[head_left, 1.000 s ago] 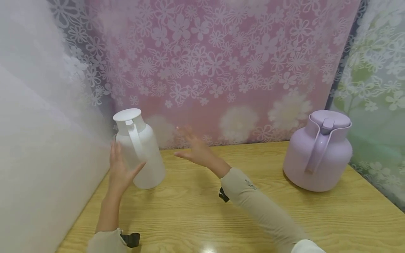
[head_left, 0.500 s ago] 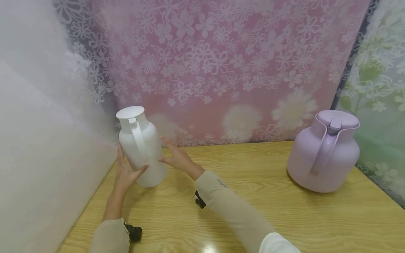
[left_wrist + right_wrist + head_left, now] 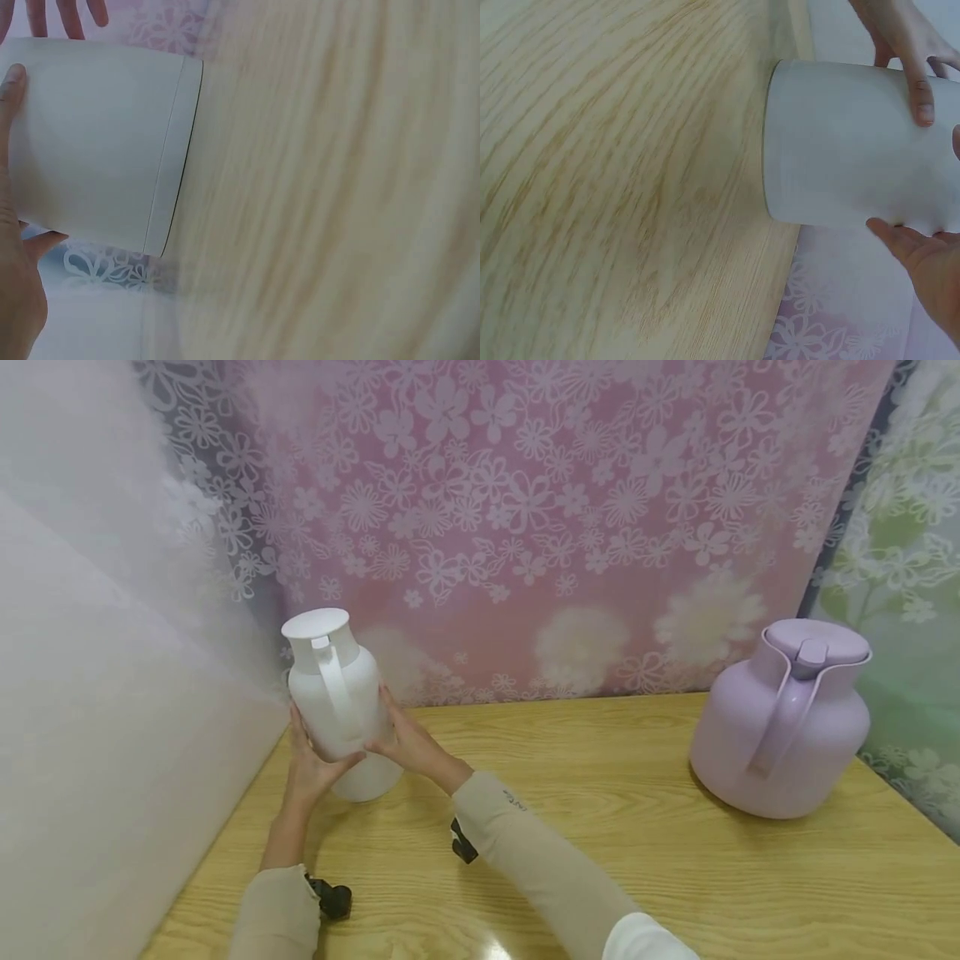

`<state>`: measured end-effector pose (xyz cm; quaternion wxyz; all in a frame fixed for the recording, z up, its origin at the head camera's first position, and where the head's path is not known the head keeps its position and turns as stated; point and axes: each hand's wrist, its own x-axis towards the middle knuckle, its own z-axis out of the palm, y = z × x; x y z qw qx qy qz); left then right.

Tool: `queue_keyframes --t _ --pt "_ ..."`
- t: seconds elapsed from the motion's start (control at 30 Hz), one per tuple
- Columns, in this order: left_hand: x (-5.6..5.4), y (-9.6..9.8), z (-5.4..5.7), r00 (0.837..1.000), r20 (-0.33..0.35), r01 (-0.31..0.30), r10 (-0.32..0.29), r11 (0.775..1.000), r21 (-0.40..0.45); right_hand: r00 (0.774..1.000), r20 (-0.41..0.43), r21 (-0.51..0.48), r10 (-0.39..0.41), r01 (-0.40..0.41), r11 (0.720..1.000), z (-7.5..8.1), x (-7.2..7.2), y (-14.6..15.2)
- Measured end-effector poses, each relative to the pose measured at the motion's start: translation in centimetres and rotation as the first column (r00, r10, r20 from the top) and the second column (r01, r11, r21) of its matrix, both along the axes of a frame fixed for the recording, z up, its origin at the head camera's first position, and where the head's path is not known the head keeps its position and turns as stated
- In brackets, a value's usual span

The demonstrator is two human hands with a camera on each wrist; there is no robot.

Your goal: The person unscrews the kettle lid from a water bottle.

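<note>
A white thermos jug (image 3: 363,693) with a flat lid stands at the table's back left, its handle (image 3: 336,693) facing me. My left hand (image 3: 309,774) holds it low on the left side, the thumb across the front of the body. On the opposite side my right hand (image 3: 414,745) holds the jug at about the same height, its thumb just under the handle. Both wrist views show the smooth lower body (image 3: 90,142) between the two hands, with the base rim (image 3: 774,142) right at the tabletop. The fingers behind the jug are partly hidden.
A lilac thermos jug (image 3: 780,743) stands at the right of the wooden table (image 3: 540,810). A white wall (image 3: 150,710) rises close to my left arm. Behind the table hangs a pink flowered curtain (image 3: 480,527).
My right hand has come in from the right and closed on the white thermos jug's side. My left hand has moved in against the other side. The lilac jug has stayed in place.
</note>
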<state>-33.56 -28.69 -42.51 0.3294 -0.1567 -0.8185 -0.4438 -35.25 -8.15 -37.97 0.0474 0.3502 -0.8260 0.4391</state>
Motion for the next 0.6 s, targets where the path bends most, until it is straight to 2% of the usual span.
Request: queue_keyframes --t 0.1,0.2,0.4,0.6 --pt "-0.38 -0.01 -0.35 0.989 -0.144 0.035 -0.036 0.999 -0.01 1.0 -0.003 -0.002 0.013 -0.013 1.0 -0.07 0.22 0.03" --pt "-0.71 0.05 -0.63 0.974 -0.22 0.047 -0.052 0.999 -0.026 1.0 -0.014 0.009 0.009 -0.009 1.0 -0.27 0.27 0.08" --pt "-0.65 -0.05 -0.86 0.969 -0.248 0.002 -0.014 0.999 -0.048 0.999 -0.033 -0.02 0.016 -0.017 1.0 -0.59 0.17 -0.09" --pt "-0.23 0.21 -0.6 0.965 -0.262 -0.005 -0.007 0.999 -0.044 0.999 -0.032 -0.04 0.011 -0.013 0.999 -0.49 0.29 -0.17"
